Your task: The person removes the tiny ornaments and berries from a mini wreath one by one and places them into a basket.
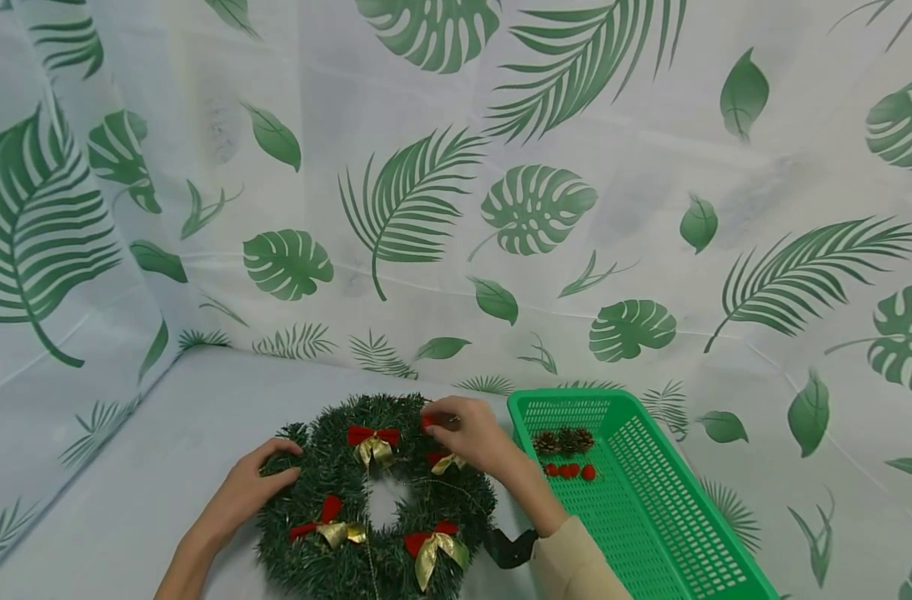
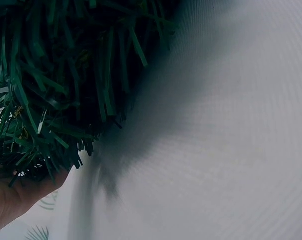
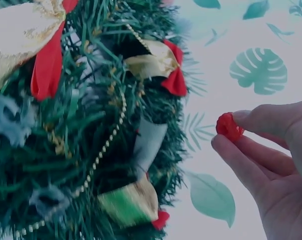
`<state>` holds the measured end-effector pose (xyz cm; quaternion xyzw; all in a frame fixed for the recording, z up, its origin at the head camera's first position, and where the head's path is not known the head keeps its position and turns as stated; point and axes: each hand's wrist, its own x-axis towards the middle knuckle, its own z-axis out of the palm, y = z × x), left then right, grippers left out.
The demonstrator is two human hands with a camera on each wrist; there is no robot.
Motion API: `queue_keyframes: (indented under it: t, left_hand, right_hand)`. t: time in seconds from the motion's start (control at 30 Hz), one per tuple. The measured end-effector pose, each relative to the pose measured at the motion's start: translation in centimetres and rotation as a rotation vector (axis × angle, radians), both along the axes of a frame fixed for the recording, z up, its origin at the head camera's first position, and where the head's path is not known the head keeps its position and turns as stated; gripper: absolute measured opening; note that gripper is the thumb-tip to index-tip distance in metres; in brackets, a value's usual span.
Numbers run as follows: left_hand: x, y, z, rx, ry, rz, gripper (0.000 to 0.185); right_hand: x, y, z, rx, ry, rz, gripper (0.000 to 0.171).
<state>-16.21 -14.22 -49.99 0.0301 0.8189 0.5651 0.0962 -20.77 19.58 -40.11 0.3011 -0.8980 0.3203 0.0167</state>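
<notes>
A green tinsel wreath [image 1: 291, 546] lies on the white table, decorated with red bows and gold ribbons [image 1: 437, 550] and a thin gold bead string [image 3: 98, 161]. My left hand [image 1: 249, 483] grips the wreath's outer left edge between thumb and fingers; in the left wrist view, tinsel covers part of that hand. Over the wreath's upper right side, my right hand [image 1: 474, 429] pinches a small red berry-like ball [image 3: 229, 126] between thumb and fingertips. The right wrist view has the ball apart from the tinsel, beside the wreath's edge.
To the right stands a green plastic basket [image 1: 568, 393] with several pine cones [image 1: 564, 442] and several small red balls [image 1: 568, 472] at its far end. A black strap-like object [image 1: 510, 550] is by the right forearm. Leaf-printed white sheeting [image 1: 426, 325] rises behind and at left.
</notes>
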Motion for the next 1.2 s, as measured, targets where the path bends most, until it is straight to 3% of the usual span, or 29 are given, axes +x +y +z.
queue_keyframes:
  t: [0.3, 0.57, 0.8, 1.0, 1.2]
  left_hand:
    - [-0.1, -0.1, 0.3, -0.001, -0.001, -0.013, 0.042]
    - [-0.3, -0.4, 0.4, -0.008, 0.003, -0.026, 0.044]
    - [-0.3, -0.5, 0.9, -0.020, 0.044, -0.025, 0.041]
    - [0.2, 0.1, 0.1, 0.000, -0.015, -0.018, 0.041]
    - [-0.1, -0.1, 0.1, 0.001, -0.006, -0.025, 0.043]
  right_hand:
    - [1.1, 3.0, 1.4, -0.080, -0.014, -0.064, 0.022]
    - [1.8, 6.8, 1.7, -0.089, -0.014, -0.212, 0.023]
    - [2.2, 10.2, 1.1, -0.061, -0.010, -0.325, 0.021]
    - [3.0, 13.6, -0.1, 0.016, -0.035, -0.390, 0.019]
    - [2.9, 16.0, -1.5, 0.050, -0.060, -0.438, 0.019]
